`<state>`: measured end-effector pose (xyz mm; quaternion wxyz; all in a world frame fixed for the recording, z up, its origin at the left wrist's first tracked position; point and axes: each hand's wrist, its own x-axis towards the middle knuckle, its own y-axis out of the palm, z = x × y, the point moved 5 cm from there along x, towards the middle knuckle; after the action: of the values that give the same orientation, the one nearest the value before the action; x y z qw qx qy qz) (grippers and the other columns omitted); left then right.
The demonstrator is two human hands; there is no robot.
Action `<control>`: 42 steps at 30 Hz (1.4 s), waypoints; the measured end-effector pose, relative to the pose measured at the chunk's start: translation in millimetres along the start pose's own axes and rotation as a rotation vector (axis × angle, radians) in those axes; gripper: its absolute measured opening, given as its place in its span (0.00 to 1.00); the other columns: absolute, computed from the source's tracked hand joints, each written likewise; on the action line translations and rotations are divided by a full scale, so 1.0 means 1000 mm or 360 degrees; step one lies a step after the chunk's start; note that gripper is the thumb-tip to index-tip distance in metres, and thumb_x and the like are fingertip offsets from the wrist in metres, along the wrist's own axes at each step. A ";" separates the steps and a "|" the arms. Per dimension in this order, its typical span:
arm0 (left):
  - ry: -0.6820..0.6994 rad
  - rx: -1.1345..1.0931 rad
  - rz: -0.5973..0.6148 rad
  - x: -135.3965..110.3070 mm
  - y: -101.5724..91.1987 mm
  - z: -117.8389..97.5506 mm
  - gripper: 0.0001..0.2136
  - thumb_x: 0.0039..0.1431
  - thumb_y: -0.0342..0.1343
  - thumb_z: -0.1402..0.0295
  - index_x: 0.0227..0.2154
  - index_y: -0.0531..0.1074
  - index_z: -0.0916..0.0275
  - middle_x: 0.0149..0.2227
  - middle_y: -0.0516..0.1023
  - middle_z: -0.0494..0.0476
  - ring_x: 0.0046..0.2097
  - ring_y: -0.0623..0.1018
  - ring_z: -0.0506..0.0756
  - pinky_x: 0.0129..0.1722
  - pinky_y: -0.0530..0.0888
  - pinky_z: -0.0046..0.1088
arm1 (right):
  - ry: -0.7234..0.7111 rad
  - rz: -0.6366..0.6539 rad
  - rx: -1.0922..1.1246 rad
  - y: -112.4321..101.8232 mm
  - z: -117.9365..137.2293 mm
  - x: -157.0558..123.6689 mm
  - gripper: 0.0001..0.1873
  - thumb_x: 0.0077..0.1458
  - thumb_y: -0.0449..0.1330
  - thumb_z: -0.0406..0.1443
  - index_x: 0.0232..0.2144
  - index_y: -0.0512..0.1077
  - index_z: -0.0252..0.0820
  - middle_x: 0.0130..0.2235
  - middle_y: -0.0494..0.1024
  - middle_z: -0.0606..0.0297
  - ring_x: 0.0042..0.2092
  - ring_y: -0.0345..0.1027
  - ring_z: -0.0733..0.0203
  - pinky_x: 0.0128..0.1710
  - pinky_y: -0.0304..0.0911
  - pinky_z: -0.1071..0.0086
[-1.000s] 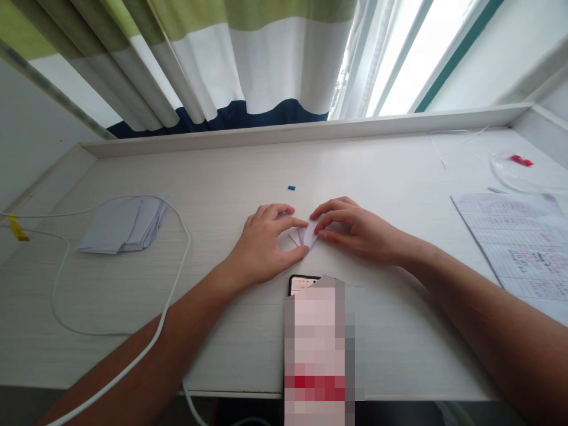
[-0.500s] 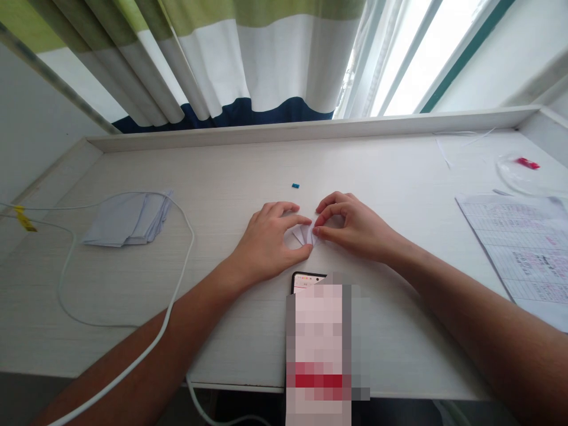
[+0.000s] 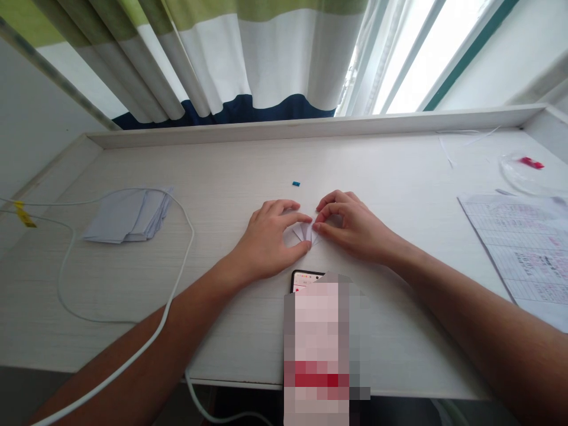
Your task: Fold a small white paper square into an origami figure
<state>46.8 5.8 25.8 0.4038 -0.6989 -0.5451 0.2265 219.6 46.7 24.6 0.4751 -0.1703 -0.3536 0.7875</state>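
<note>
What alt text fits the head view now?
The left hand and right hand pinch a small folded white paper on a white desk. A phone lies just below them, a paper stack and white cable to the left, a printed sheet to the right.

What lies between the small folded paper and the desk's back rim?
A tiny blue piece on bare desk, beyond the folded paper, in the head view.

Nothing legible: the printed sheet (image 3: 523,248) carries writing too blurred to read
</note>
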 end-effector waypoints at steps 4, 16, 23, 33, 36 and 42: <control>-0.0010 -0.0018 0.0007 0.000 0.000 -0.001 0.16 0.57 0.65 0.63 0.49 0.81 0.50 0.61 0.75 0.56 0.65 0.69 0.67 0.66 0.64 0.54 | -0.0006 -0.0018 -0.0008 0.001 0.000 -0.001 0.07 0.59 0.63 0.39 0.29 0.78 0.46 0.49 0.78 0.57 0.56 0.66 0.43 0.58 0.61 0.44; -0.0065 0.0007 0.0032 0.001 0.002 0.000 0.12 0.63 0.61 0.60 0.48 0.81 0.49 0.61 0.75 0.54 0.65 0.68 0.64 0.67 0.63 0.53 | -0.0019 -0.0051 -0.0031 0.001 0.001 0.000 0.05 0.58 0.65 0.37 0.29 0.79 0.45 0.48 0.79 0.58 0.55 0.67 0.44 0.58 0.63 0.47; -0.0084 0.0034 0.0055 0.002 0.003 0.001 0.12 0.63 0.62 0.59 0.48 0.80 0.48 0.61 0.74 0.52 0.66 0.67 0.63 0.67 0.62 0.52 | -0.0010 -0.0061 -0.0033 0.001 0.001 0.000 0.04 0.57 0.66 0.36 0.29 0.80 0.45 0.48 0.79 0.59 0.54 0.68 0.45 0.57 0.64 0.47; -0.0115 0.0031 0.0028 0.003 0.004 -0.001 0.11 0.61 0.63 0.60 0.46 0.80 0.49 0.61 0.75 0.52 0.66 0.67 0.63 0.67 0.62 0.52 | 0.0003 -0.0079 -0.0032 0.001 0.001 0.000 0.04 0.56 0.66 0.35 0.29 0.80 0.45 0.47 0.79 0.59 0.53 0.68 0.45 0.57 0.64 0.48; -0.0117 0.0024 0.0012 0.003 0.004 -0.002 0.11 0.61 0.63 0.61 0.46 0.80 0.49 0.61 0.75 0.52 0.66 0.68 0.63 0.66 0.63 0.52 | -0.0003 -0.0077 -0.0045 0.001 0.001 0.000 0.04 0.56 0.66 0.35 0.29 0.79 0.46 0.48 0.79 0.59 0.54 0.68 0.44 0.57 0.64 0.47; -0.0133 0.0011 -0.0002 0.003 0.003 -0.003 0.11 0.60 0.64 0.61 0.45 0.80 0.50 0.61 0.75 0.52 0.65 0.68 0.62 0.66 0.63 0.51 | -0.0048 -0.0062 -0.0076 0.001 0.003 -0.002 0.03 0.57 0.65 0.37 0.31 0.78 0.46 0.48 0.79 0.59 0.55 0.68 0.44 0.58 0.64 0.47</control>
<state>51.8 7.9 25.3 0.3834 -0.6870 -0.5612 0.2570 218.2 43.2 25.7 0.4808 -0.1628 -0.3828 0.7719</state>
